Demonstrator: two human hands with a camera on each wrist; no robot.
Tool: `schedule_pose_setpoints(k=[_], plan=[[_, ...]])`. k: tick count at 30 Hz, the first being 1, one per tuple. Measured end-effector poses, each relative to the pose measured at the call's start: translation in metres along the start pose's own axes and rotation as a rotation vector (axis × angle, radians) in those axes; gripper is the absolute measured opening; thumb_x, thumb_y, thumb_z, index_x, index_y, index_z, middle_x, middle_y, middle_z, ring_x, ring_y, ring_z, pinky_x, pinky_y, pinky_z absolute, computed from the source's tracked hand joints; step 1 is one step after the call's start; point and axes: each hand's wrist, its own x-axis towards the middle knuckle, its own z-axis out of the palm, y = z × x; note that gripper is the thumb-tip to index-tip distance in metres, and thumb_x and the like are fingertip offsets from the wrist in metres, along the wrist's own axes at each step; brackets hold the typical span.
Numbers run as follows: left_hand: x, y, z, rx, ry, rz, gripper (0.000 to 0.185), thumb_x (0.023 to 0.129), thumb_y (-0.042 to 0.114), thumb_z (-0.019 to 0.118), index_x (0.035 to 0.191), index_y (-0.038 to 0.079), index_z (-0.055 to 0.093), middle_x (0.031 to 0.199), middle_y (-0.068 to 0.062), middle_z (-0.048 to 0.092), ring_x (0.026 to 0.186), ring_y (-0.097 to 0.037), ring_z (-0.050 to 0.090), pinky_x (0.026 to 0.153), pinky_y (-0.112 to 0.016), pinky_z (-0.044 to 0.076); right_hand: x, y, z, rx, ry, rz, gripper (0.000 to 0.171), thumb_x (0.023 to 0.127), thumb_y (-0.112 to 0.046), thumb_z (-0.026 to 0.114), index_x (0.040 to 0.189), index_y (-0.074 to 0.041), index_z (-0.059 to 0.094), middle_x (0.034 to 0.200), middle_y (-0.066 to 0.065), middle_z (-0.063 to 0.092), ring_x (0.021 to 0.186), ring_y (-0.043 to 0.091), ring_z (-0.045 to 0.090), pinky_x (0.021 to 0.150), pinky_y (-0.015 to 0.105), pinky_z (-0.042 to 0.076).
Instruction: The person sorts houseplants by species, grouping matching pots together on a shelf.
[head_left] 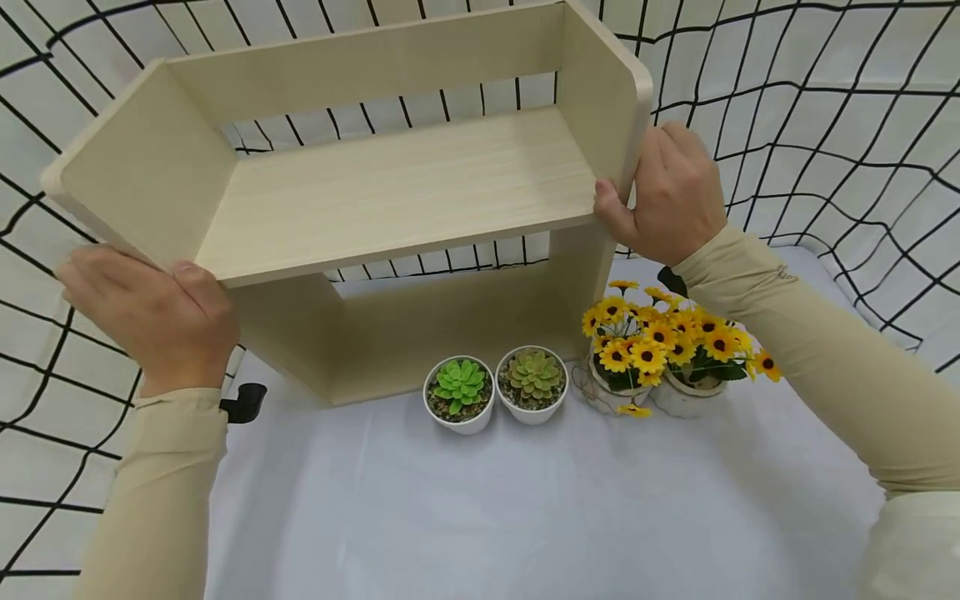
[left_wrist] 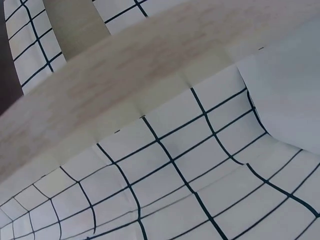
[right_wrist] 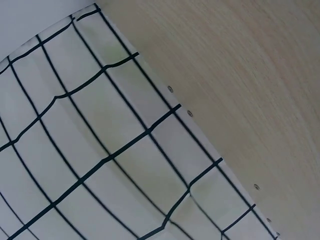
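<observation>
Two hands are gripping a pale wooden shelf unit (head_left: pixel 390 192): the left hand (head_left: pixel 150 317) is clasping its left side panel and the right hand (head_left: pixel 667 196) its right panel, thumbs curling over the front edges. It is standing at the back of the white-covered bench (head_left: pixel 525 517), apparently tilted, against a grid-patterned backdrop (head_left: pixel 825 125), just behind two potted succulents (head_left: pixel 495 385) and two sunflower pots (head_left: pixel 667 350). Positioning seems underway; settling it calls for level, even lowering clear of the pots.

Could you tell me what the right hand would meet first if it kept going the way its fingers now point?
The right hand already grips the wooden shelf by its right side panel, fingers pointing away from the person; beyond that, probably the grid-patterned backdrop, though depth is unclear.
</observation>
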Motion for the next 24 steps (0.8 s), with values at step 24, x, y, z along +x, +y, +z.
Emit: schedule_pose_setpoints(k=[24], plan=[[-0.005, 0.040, 0.046, -0.020, -0.130, 0.135, 0.055, 0.091, 0.035, 0.028, 0.115, -0.011, 0.045, 0.108, -0.031, 0.044, 0.102, -0.046, 0.034, 0.104, -0.053, 0.028, -0.026, 0.046, -0.032, -0.182, -0.013, 0.171, 0.063, 0.092, -0.044, 0.040, 0.088, 0.016, 0.058, 0.072, 0.030, 0.052, 0.071, 0.047, 0.043, 0.064, 0.059, 0.036]])
